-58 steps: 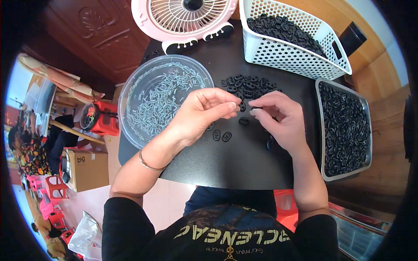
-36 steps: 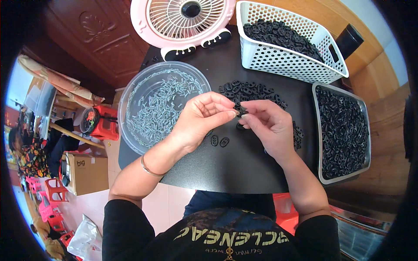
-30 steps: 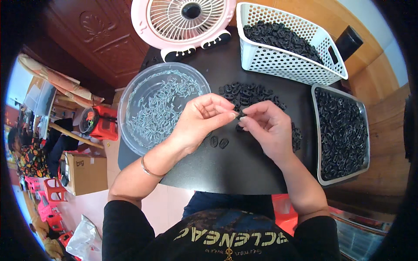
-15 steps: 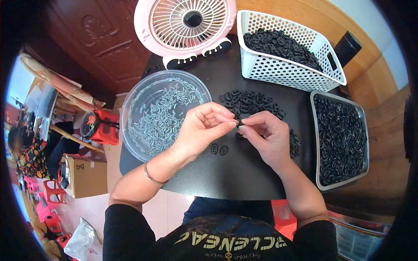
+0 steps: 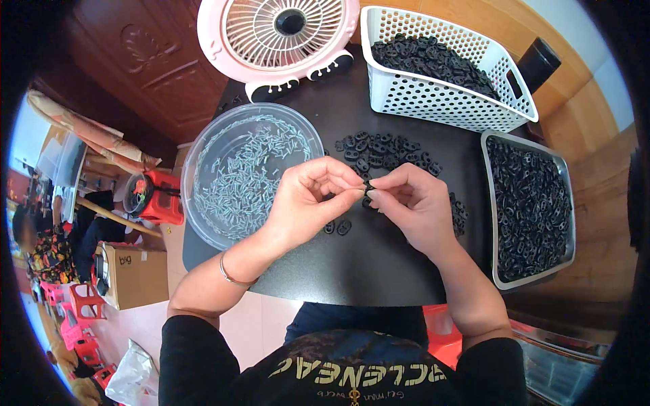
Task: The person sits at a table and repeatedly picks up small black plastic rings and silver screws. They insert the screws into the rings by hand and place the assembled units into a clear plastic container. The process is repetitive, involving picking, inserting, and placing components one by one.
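Note:
Over the middle of the table, my left hand (image 5: 305, 203) and my right hand (image 5: 416, 206) meet, thumbs and fingertips pinched on one small black cord lock (image 5: 367, 187). Fingers cover most of that piece. Behind them lies a loose pile of black oval two-hole cord lock pieces (image 5: 386, 150), with more of them (image 5: 459, 215) beside my right hand. Two single oval pieces (image 5: 343, 227) rest on the table beneath my left hand. Left of that hand stands a round clear tub (image 5: 191, 186) holding many small silvery metal springs (image 5: 237, 193).
A white perforated basket (image 5: 433, 114) of black pieces stands at the back right. Right of the table's middle is a shallow tray (image 5: 497, 223) full of black parts. A pink fan (image 5: 210, 34) stands at the back. Another person (image 5: 51, 237) sits far left near a cardboard box (image 5: 139, 274).
Both hands keep their pinch on the black piece, with the fingers shifted slightly and the right hand turned a little. The whole view has moved slightly.

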A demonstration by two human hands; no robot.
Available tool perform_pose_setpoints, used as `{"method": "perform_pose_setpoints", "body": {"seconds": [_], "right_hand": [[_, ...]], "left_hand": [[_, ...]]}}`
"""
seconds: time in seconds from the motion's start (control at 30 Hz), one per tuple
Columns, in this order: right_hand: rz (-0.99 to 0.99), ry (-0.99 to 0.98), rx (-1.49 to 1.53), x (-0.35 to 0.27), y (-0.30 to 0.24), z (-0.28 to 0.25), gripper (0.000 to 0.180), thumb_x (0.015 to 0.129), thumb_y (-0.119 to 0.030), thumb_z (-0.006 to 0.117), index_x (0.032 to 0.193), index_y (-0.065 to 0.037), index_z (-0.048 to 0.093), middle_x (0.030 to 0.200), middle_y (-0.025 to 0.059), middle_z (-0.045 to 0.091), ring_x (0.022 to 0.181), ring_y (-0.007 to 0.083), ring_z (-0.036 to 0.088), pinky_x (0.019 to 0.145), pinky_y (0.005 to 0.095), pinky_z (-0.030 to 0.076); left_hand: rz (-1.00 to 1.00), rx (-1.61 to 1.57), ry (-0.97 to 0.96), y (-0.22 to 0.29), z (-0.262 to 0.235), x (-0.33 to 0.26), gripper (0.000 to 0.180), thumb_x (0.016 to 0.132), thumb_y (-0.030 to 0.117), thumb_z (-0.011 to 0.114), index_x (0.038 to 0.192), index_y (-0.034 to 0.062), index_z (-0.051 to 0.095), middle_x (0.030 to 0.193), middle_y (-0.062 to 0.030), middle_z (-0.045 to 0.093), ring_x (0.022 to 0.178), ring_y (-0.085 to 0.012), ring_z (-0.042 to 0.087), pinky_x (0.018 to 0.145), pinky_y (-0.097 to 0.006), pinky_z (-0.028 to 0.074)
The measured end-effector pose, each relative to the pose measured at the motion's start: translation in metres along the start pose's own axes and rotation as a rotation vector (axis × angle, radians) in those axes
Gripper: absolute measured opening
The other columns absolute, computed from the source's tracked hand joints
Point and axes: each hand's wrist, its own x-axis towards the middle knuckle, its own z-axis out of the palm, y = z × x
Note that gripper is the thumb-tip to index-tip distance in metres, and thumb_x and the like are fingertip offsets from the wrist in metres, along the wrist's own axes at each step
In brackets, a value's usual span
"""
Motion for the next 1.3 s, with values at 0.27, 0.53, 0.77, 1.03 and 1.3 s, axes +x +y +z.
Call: {"method": "perform_pose_setpoints", "body": {"seconds": [0.27,0.53,0.77,1.03,1.3], "right_hand": [[-0.173,0.008,-0.218,0.0015,0.0000,-0.0034,0.011,0.070,0.003,0.064,0.080,-0.002,0.063,0.072,0.0049,0.058,0.062,0.0097,0.060,0.054,0.0206,0.048],[-0.221,-0.009,-0.300,0.0003,-0.0046,-0.0015,0.013,0.069,0.004,0.063,0.080,-0.003,0.064,0.071,0.0052,0.058,0.061,0.0113,0.060,0.054,0.0215,0.049],[0.100,-0.055,0.073,0.0009,-0.0073,-0.0035,0.010,0.077,0.002,0.059,0.086,0.000,0.061,0.078,0.0051,0.061,0.068,0.0093,0.060,0.062,0.0208,0.050],[0.117,-0.023,0.131,0.0033,-0.0052,-0.0072,0.010,0.080,0.000,0.058,0.090,0.002,0.058,0.080,0.0065,0.061,0.072,0.0095,0.060,0.067,0.0210,0.050],[0.128,-0.068,0.160,0.0019,-0.0059,-0.0054,0.011,0.081,-0.001,0.057,0.091,0.001,0.058,0.083,0.0063,0.061,0.074,0.0093,0.060,0.069,0.0209,0.050]], "left_hand": [[0.008,0.060,-0.012,0.0001,-0.0002,0.0013,0.019,0.078,-0.006,0.057,0.096,-0.0013,0.053,0.080,-0.0029,0.060,0.073,-0.0038,0.055,0.064,-0.017,0.044],[0.012,0.122,-0.033,0.0026,-0.0001,0.0008,0.021,0.078,-0.006,0.057,0.098,-0.0005,0.052,0.077,-0.0018,0.060,0.071,-0.0030,0.054,0.062,-0.017,0.043],[0.006,0.006,0.011,0.0017,0.0023,0.0031,0.027,0.078,-0.006,0.058,0.103,-0.0006,0.050,0.082,-0.0037,0.061,0.072,-0.0034,0.054,0.063,-0.016,0.043],[-0.037,0.124,0.004,0.0039,-0.0038,0.0051,0.018,0.085,0.008,0.055,0.101,-0.0002,0.052,0.082,-0.0039,0.060,0.071,-0.0052,0.054,0.064,-0.018,0.044],[-0.127,0.232,-0.028,0.0083,-0.0006,0.0028,0.018,0.088,0.017,0.053,0.084,0.0007,0.057,0.071,-0.0004,0.057,0.063,-0.0038,0.051,0.057,-0.018,0.043]]}}
